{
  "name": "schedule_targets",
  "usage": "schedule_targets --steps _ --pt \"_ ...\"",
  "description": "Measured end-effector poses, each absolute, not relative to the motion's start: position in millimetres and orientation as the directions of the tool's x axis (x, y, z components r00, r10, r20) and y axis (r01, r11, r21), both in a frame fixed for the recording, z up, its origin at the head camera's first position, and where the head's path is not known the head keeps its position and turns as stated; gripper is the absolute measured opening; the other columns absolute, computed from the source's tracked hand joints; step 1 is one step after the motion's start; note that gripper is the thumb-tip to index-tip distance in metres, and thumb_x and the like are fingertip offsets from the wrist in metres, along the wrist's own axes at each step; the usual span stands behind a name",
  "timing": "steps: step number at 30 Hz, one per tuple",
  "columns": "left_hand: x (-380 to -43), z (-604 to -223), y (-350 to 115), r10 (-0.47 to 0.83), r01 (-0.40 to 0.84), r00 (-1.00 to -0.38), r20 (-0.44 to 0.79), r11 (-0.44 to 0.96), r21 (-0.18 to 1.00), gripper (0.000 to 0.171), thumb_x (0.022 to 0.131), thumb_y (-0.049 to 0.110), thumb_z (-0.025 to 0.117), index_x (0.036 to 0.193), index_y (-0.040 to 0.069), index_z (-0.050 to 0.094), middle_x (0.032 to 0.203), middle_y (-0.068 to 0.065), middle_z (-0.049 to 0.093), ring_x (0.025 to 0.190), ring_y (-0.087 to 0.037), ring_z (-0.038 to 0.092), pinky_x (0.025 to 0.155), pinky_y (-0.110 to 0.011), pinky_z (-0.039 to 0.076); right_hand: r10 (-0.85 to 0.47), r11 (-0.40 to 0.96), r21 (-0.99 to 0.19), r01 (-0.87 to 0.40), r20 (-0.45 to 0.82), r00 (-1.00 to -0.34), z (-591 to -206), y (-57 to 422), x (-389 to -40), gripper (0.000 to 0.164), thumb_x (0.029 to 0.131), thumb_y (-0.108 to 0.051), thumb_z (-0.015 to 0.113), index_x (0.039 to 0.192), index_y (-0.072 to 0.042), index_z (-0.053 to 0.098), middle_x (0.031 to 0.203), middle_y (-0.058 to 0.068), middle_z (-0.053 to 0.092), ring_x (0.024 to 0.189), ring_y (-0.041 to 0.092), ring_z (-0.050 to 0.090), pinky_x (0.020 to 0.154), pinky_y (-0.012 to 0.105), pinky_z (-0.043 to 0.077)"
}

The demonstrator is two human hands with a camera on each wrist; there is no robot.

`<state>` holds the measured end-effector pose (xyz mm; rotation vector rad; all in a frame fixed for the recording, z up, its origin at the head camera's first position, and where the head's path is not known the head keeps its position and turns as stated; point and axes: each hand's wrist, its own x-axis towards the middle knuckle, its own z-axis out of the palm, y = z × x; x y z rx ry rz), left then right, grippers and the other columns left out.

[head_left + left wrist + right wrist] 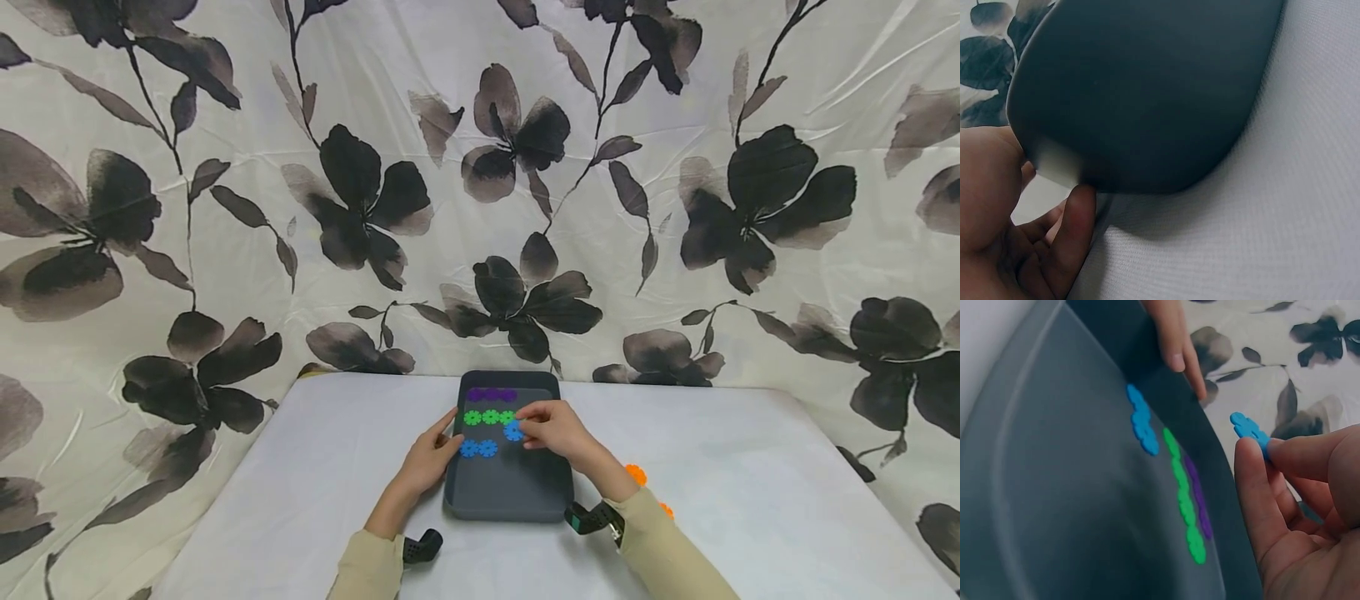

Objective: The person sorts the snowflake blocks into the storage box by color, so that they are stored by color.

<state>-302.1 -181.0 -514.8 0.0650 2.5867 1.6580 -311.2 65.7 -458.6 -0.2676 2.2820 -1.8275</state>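
Observation:
A dark grey tray (510,496) lies on the white table, holding rows of small notched flower-shaped discs. My left hand (426,460) grips the tray's left wall, thumb at the rim and fingers along the outside. Between thumb and fingertips my right hand (558,429) pinches a blue disc (1249,428), raised above the tray. Inside, purple discs (491,395) form the far row and green discs (491,417) the one below it. Two blue discs (477,448) sit side by side nearer me, at the left wall.
Orange discs (636,475) lie on the white table (750,467) right of the tray, partly hidden by the right forearm. A floral curtain (510,208) hangs behind the table. Each wrist wears a black camera mount (423,546).

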Motion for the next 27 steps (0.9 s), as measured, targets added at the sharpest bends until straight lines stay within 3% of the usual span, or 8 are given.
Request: schedule_targets --steps 14,27 --pt "-304 -513 -181 0.071 -0.004 -0.997 -0.037 0.413 0.911 0.054 0.1 0.024 0.057 0.151 0.023 0.039 0.087 -0.008 0.053 0.064 -0.018 0.048 0.056 -0.032 0.042 -0.286 0.257 -0.966 0.019 -0.095 -0.954 -469 57 -329 0.016 0.092 0.0 0.063 0.105 0.007 0.069 0.087 0.012 0.065 0.067 0.016 0.062 0.065 0.033 0.055" --pt "-304 -516 -181 0.068 -0.011 -0.997 -0.044 0.418 0.908 0.054 0.099 0.026 0.057 0.15 0.025 0.039 0.086 -0.008 0.053 0.066 -0.019 0.048 0.057 -0.032 0.042 -0.338 0.297 -0.955 0.007 -0.112 -0.934 -481 55 -337 0.018 0.092 0.0 0.063 0.106 0.009 0.068 0.086 0.015 0.065 0.065 0.017 0.062 0.066 0.038 0.056"
